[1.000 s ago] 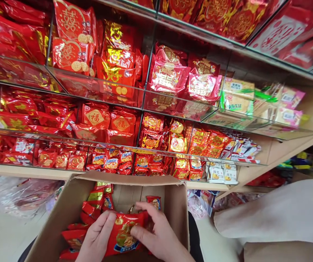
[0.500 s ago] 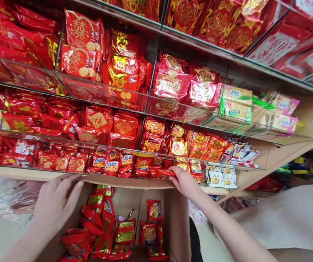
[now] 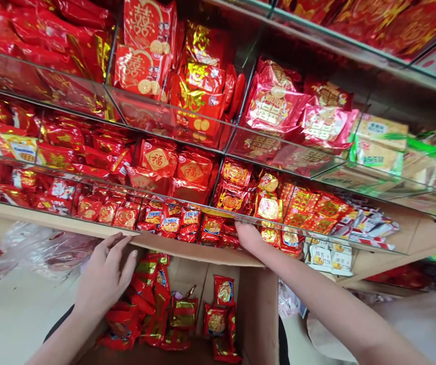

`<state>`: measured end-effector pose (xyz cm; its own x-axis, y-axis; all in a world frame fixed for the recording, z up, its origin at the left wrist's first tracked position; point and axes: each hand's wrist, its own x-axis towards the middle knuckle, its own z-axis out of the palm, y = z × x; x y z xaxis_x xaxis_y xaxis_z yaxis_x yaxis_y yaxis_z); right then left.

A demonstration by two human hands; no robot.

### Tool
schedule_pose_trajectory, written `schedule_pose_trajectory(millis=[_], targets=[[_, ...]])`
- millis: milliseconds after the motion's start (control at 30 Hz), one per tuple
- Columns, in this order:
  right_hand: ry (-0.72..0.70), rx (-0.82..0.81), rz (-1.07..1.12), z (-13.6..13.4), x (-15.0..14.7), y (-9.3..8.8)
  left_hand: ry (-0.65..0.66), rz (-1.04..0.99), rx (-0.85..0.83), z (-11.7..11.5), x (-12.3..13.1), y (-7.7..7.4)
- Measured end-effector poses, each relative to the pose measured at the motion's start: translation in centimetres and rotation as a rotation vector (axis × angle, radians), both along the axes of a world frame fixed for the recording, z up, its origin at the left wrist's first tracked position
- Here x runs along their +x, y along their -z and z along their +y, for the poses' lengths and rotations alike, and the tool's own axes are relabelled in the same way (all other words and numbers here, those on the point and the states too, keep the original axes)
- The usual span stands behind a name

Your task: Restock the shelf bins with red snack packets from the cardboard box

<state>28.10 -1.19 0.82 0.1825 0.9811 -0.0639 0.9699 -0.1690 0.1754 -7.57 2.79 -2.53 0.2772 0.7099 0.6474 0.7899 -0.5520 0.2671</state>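
An open cardboard box sits below me with several red and gold snack packets lying in it. My left hand is open, fingers spread, and rests at the box's left edge above the packets. My right hand reaches over the box's far flap into the lowest shelf bin, among small red packets. Its fingertips are hidden between the packets and the clear bin front, so I cannot see whether it holds one.
Tiers of clear-fronted shelf bins full of red and gold packets rise ahead. White packets lie at the lower right, green-and-cream ones further right. A crumpled clear plastic bag lies left of the box.
Both hands left the box, where they held a red packet. The right hand carried a packet to the lowest bin and now pushes deeper in; the left moved to the box's left edge.
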Motion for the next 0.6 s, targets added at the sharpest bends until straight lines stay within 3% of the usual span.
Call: schedule_pose_trajectory(millis=[200, 500, 600], targets=[[0.034, -0.047, -0.05, 1.5, 1.8, 1.3, -0.006, 0.068, 0.082, 0.1, 0.2, 0.2], [-0.082, -0.085, -0.06, 2.0, 3.0, 1.2, -0.024, 0.101, 0.119, -0.1, 0.3, 0.2], [-0.052, -0.093, -0.074, 2.6, 3.1, 1.5, -0.023, 0.111, 0.145, 0.0, 0.3, 0.3]])
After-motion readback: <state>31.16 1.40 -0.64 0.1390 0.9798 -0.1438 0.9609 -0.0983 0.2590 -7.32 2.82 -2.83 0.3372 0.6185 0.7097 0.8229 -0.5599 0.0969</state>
